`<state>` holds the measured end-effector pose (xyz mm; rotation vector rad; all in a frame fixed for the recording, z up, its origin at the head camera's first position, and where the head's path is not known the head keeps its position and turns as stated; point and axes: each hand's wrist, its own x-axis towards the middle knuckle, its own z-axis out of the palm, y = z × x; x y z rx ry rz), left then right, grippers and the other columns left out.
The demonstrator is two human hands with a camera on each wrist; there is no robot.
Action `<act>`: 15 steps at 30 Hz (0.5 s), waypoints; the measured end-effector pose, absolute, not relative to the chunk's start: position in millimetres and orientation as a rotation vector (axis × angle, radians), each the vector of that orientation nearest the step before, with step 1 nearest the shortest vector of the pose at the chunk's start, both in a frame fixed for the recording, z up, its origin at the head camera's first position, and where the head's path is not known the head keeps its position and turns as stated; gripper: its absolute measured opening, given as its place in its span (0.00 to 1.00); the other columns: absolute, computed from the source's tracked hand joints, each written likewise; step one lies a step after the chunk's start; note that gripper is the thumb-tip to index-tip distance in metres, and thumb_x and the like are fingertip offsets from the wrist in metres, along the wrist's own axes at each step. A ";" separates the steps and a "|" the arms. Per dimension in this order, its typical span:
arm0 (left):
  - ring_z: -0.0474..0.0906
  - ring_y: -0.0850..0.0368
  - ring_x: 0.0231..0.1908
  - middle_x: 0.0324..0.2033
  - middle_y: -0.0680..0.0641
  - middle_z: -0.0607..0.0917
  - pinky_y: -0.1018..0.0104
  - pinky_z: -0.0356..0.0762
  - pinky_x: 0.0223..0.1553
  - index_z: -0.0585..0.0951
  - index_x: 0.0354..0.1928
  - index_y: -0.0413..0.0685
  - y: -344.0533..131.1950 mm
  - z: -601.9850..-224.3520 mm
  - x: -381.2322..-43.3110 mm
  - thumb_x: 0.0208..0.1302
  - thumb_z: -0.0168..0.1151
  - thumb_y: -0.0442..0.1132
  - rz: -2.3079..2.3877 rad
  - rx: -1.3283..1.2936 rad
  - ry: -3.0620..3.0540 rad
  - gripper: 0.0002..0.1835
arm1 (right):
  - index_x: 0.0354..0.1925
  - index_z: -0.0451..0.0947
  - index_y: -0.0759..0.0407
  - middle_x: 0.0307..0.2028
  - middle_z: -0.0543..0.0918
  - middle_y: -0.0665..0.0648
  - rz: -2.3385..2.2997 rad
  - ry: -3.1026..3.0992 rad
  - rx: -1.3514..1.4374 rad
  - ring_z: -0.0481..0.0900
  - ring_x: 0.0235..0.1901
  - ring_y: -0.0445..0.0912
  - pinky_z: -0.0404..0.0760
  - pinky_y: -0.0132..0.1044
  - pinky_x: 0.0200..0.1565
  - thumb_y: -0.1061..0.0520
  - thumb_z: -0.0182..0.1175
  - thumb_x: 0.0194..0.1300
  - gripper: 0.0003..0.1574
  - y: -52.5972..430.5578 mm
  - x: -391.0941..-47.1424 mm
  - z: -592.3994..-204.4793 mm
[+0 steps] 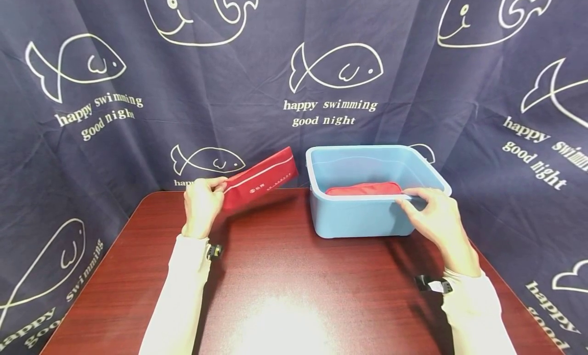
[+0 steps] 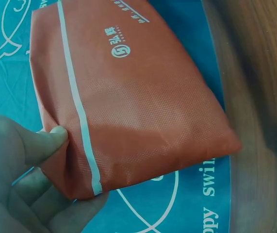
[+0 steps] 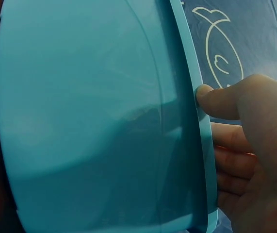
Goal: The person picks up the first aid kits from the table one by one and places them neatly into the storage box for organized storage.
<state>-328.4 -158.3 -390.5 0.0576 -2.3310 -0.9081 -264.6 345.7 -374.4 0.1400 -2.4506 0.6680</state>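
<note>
My left hand (image 1: 203,204) pinches one end of a flat red pouch (image 1: 262,179) between thumb and fingers. The pouch has a white stripe along one edge and white printed characters; it is held tilted above the table, left of the bin. In the left wrist view the thumb presses by the stripe, and the pouch (image 2: 143,107) creases there. My right hand (image 1: 436,220) grips the front rim of a light blue plastic bin (image 1: 358,217), thumb outside. Inside the bin lies another red item (image 1: 365,188), partly hidden by the front wall. The right wrist view shows the bin's wall (image 3: 89,107) close up.
The reddish-brown wooden table (image 1: 257,273) reaches back to a dark blue curtain (image 1: 257,90) printed with fish and words. The bin stands at the table's back right. Both wrists wear small black devices, the left one (image 1: 214,251) over a white sleeve.
</note>
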 end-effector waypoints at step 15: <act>0.87 0.37 0.45 0.41 0.46 0.92 0.42 0.78 0.46 0.93 0.46 0.57 -157.5 -375.2 -321.8 0.67 0.69 0.40 -0.981 0.107 -2.177 0.09 | 0.47 0.90 0.52 0.42 0.91 0.56 0.659 -2.459 0.141 0.85 0.49 0.57 0.74 0.50 0.50 0.44 0.72 0.62 0.19 344.9 -262.7 -373.2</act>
